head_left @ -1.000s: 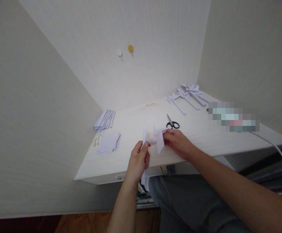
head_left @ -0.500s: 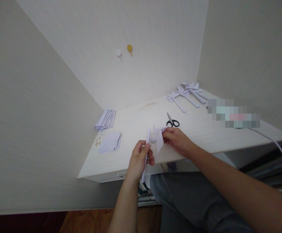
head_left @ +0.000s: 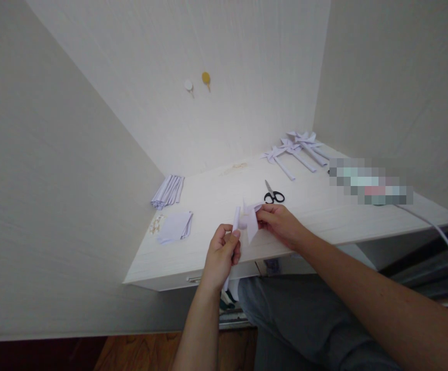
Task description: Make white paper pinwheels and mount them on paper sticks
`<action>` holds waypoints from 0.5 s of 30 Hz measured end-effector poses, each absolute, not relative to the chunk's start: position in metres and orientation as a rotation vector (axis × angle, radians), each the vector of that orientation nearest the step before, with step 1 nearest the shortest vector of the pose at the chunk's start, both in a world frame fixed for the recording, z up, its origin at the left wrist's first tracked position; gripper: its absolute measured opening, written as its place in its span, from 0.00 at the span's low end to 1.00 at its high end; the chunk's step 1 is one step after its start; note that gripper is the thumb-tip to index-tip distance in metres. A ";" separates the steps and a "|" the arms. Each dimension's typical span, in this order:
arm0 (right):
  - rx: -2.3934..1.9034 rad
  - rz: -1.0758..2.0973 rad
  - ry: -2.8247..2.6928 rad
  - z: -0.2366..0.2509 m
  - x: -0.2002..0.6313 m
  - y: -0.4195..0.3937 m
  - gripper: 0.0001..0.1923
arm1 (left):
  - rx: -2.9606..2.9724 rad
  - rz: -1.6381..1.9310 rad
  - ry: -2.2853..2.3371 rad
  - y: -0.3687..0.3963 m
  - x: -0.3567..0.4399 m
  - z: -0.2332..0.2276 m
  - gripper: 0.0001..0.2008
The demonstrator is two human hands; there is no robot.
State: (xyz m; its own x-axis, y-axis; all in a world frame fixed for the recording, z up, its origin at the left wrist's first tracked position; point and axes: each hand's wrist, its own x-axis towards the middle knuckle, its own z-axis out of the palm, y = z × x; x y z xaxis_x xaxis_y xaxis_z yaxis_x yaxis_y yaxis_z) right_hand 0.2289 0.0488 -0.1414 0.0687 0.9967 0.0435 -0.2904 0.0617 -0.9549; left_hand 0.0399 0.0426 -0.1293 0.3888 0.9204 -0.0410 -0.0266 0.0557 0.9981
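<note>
My left hand grips a narrow white paper stick upright above the desk's front edge. Just to its right, my right hand pinches a folded white paper pinwheel head and holds it against the top of the stick. Both hands hover over the white desk. The lower end of the stick runs down behind my left hand.
Black-handled scissors lie just beyond my right hand. Several finished paper pinwheels lie at the back right. A bundle of folded paper strips and a stack of paper squares sit at the left. A white cable hangs off the right edge.
The pinwheel head and the stick top have come closer together. My left hand shifted slightly along the stick; the view has moved a little.
</note>
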 end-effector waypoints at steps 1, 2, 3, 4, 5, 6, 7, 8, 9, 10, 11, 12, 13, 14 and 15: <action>-0.981 1.252 -0.971 -0.142 0.229 0.049 0.09 | 1.315 0.893 0.905 0.042 0.040 -0.130 0.19; -0.981 1.253 -0.973 -0.142 0.229 0.049 0.09 | 1.321 0.890 0.903 0.042 0.039 -0.130 0.19; -0.980 1.254 -0.975 -0.142 0.229 0.049 0.09 | 1.325 0.888 0.902 0.042 0.039 -0.130 0.19; -0.980 1.255 -0.976 -0.142 0.229 0.049 0.09 | 1.326 0.889 0.904 0.042 0.039 -0.130 0.19; -0.979 1.256 -0.976 -0.142 0.230 0.049 0.09 | 1.325 0.890 0.907 0.042 0.039 -0.130 0.19; -0.980 1.257 -0.976 -0.142 0.230 0.049 0.09 | 1.324 0.891 0.910 0.042 0.039 -0.130 0.19; -0.981 1.257 -0.976 -0.143 0.230 0.049 0.09 | 1.325 0.891 0.912 0.042 0.039 -0.130 0.19; -0.982 1.257 -0.975 -0.143 0.230 0.049 0.09 | 1.325 0.891 0.914 0.042 0.040 -0.130 0.20; -0.983 1.257 -0.974 -0.143 0.230 0.050 0.09 | 1.327 0.889 0.915 0.042 0.040 -0.129 0.20; -0.984 1.256 -0.973 -0.143 0.230 0.050 0.09 | 1.330 0.888 0.917 0.042 0.041 -0.129 0.20; -0.985 1.255 -0.972 -0.143 0.230 0.050 0.09 | 1.335 0.887 0.922 0.042 0.041 -0.128 0.21; -0.986 1.253 -0.971 -0.143 0.230 0.050 0.09 | 1.342 0.889 0.928 0.041 0.042 -0.128 0.21; -0.986 1.251 -0.970 -0.144 0.230 0.051 0.08 | 1.349 0.893 0.937 0.041 0.042 -0.127 0.21; -0.987 1.250 -0.970 -0.144 0.230 0.051 0.08 | 1.356 0.899 0.949 0.040 0.043 -0.127 0.21; -0.988 1.250 -0.970 -0.144 0.230 0.050 0.08 | 1.362 0.906 0.962 0.040 0.043 -0.126 0.21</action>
